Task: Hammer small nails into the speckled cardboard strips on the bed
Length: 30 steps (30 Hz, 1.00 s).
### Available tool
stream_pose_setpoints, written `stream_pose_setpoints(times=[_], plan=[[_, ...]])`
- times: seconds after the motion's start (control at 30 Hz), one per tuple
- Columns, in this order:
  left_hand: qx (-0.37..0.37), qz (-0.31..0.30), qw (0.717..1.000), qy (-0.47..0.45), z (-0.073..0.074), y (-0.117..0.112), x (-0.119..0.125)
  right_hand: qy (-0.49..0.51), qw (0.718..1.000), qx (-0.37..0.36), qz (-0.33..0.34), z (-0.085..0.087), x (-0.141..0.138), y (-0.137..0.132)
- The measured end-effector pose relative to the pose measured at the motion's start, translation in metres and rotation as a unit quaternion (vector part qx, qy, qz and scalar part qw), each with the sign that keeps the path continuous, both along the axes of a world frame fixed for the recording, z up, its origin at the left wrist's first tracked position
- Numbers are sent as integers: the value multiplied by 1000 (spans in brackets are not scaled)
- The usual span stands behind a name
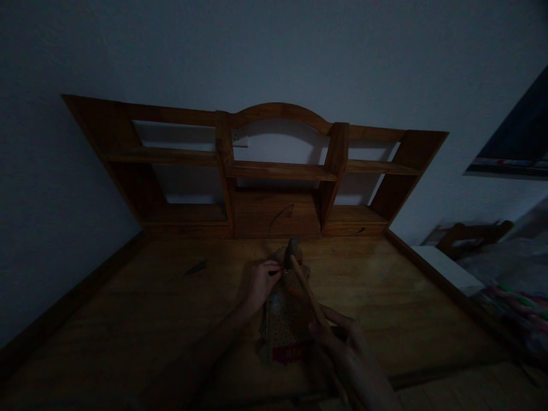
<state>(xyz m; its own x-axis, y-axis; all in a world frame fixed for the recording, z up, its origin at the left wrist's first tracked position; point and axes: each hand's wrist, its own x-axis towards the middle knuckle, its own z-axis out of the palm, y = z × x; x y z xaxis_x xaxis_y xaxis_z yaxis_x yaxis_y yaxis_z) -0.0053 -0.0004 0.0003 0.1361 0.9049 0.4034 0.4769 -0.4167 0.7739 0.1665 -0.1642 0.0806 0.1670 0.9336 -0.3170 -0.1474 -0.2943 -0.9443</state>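
Note:
My right hand (347,345) is wrapped around the wooden handle of a hammer (309,292), whose dark head points away from me. Beneath the hammer lies a speckled packet (282,325) with a red band at its near end, flat on the wooden desktop (171,325). At the packet's far left side, my left hand (260,282) has thumb and fingers pinched together close to the hammer head. What sits between those fingertips is too dark and small to name. The hammer head and left hand partly cover the packet's far end.
A wooden shelf unit (278,171) stands along the back of the desk against the wall. A small dark object (196,268) lies on the desktop to the left. Beyond the right edge are a white surface (449,268) and a wooden chair back (475,238).

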Motion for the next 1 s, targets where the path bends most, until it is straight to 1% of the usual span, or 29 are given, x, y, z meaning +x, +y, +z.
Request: stream_pose_setpoints(times=[0.07,0.13,0.27,0.33,0.4,0.47,0.57,0.63,0.77,0.83,0.9,1.0], plan=[[2,3,1000,0,-1,0,0,6,1000,-3,-13,-1,-2,0],[1,5,1000,2,0,0,0,-5,1000,-2,-19,4,-2,0],[-2,-5,1000,4,5,-3,1,-27,999,3,19,22,0,-1],[-3,-12,1000,2,7,-4,1,-33,999,4,33,25,0,-1],[-5,-17,1000,4,7,-3,0,-24,999,5,35,21,0,-1],[-8,-17,1000,9,5,-3,0,0,1000,4,30,13,-2,-1],[-14,-11,1000,11,2,-2,-1,11,1000,0,-7,2,-4,-3],[-11,-11,1000,9,2,-2,-1,-1,1000,-2,-20,2,-5,-4],[-3,-20,1000,6,4,-3,0,-14,1000,7,-2,14,-5,-5],[-6,-23,1000,4,3,-2,0,-20,1000,12,-5,17,-5,-5],[-9,-22,1000,5,2,-2,1,-26,1000,8,-7,15,-4,-4],[-11,-14,1000,7,2,-1,0,-30,999,-6,-7,5,-3,-4]])
